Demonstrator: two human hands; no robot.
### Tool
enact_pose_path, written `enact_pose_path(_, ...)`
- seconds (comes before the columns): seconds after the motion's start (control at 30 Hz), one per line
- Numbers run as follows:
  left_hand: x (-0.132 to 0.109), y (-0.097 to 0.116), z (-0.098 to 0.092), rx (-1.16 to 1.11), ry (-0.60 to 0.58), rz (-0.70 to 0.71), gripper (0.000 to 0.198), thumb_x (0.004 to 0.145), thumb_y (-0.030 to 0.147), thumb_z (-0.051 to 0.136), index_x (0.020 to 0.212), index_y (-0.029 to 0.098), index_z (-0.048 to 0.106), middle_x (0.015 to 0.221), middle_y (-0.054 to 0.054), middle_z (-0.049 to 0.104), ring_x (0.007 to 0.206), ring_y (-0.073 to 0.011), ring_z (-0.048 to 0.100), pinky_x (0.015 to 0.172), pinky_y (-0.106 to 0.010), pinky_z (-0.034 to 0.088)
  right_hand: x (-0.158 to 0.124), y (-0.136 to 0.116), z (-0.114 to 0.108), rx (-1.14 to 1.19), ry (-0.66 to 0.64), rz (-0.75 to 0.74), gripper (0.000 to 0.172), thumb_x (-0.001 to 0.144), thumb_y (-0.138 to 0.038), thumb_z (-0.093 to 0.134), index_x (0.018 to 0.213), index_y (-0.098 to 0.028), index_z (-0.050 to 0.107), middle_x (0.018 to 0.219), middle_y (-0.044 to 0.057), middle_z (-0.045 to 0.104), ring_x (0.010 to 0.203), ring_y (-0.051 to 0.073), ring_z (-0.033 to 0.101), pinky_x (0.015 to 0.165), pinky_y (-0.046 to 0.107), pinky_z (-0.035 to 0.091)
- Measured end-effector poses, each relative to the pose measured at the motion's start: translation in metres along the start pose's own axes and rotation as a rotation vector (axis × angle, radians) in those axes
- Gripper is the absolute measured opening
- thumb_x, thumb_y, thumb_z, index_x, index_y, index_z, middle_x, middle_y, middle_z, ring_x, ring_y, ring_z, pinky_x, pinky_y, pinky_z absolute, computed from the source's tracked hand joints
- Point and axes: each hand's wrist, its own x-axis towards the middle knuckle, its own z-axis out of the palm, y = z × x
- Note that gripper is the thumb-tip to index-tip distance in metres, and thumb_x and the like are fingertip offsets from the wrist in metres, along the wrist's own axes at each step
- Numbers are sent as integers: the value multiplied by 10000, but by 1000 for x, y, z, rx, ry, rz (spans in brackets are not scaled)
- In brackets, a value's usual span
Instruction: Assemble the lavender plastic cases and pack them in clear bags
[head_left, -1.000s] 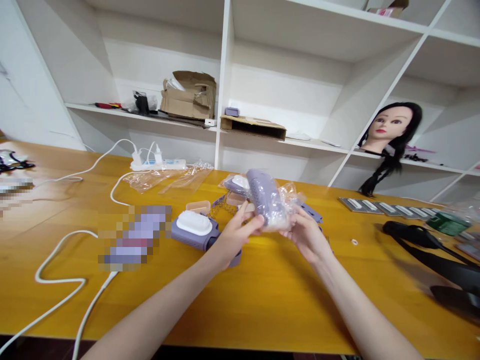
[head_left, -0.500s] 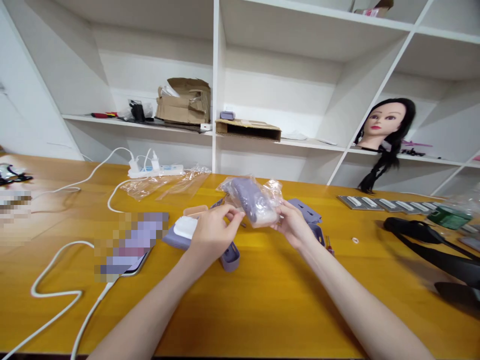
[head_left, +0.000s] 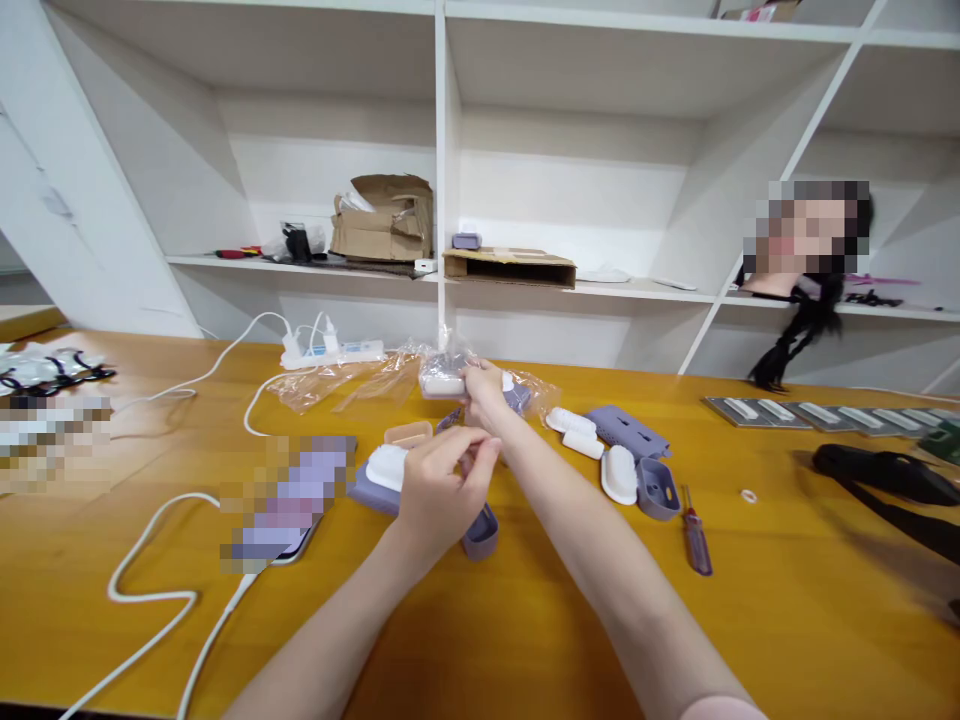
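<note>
My right hand (head_left: 484, 392) reaches across the orange table (head_left: 525, 620) to its far side. It is closed on a clear plastic bag holding a purple and white part (head_left: 442, 378). My left hand (head_left: 442, 488) hovers nearer to me, fingers pinched together over a purple device with a white pad (head_left: 384, 470). What the pinch holds, if anything, I cannot make out. A small peach tray (head_left: 409, 434) lies just beyond that device.
Right of my arms lie a purple shell (head_left: 626, 430), white pads (head_left: 574, 438), a purple cup-shaped part (head_left: 656, 490) and a screwdriver (head_left: 696, 542). Empty plastic bags (head_left: 337, 382), a power strip (head_left: 334, 352), white cables (head_left: 150, 590) and a phone (head_left: 285, 500) are left. A black hair tool (head_left: 885, 470) is far right.
My right hand carried the bagged part away from me, from mid-air down toward the far side of the table. My left hand let go of the bag and stayed near, pinched.
</note>
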Motion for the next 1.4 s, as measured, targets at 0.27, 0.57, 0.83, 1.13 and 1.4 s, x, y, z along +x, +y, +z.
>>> enact_pose_path(0.27, -2, -2, 2, 48, 54, 18, 174, 802, 125, 535, 650, 160, 611, 536, 13, 612, 465, -87, 512, 496, -209, 408, 3, 20, 20, -363, -89, -25, 300, 896, -310, 537, 1164, -175, 546, 1183, 82, 569, 988, 202, 593, 824, 407, 508)
enact_pose_path(0.57, -7, -3, 6, 25, -14, -14, 196, 828, 166, 508, 670, 173, 625, 558, 7, 637, 466, -97, 533, 469, -220, 406, -8, 18, 22, -629, -209, -122, 311, 894, -311, 541, 1170, -168, 540, 1179, 83, 570, 985, 205, 594, 820, 411, 510)
enact_pose_path(0.83, -9, -3, 7, 23, -29, 18, 193, 823, 153, 515, 657, 152, 613, 535, 5, 615, 453, -91, 504, 485, -218, 398, -22, 18, -1, -839, -298, -160, 322, 890, -314, 547, 1174, -162, 537, 1176, 82, 571, 988, 210, 594, 820, 414, 509)
enact_pose_path(1.13, -17, -2, 12, -22, -145, 5, 200, 843, 180, 483, 683, 159, 603, 543, 5, 584, 472, -96, 488, 501, -221, 394, -8, 16, -30, -956, -370, -281, 311, 892, -316, 543, 1165, -165, 543, 1169, 82, 575, 982, 205, 596, 818, 409, 510)
enact_pose_path(1.4, -36, 8, 20, -111, -516, 191, 233, 860, 193, 433, 725, 165, 621, 580, -8, 596, 505, -112, 514, 506, -232, 390, -7, 52, -68, -988, -432, -544, 314, 893, -315, 541, 1170, -168, 541, 1187, 84, 566, 998, 209, 589, 833, 421, 503)
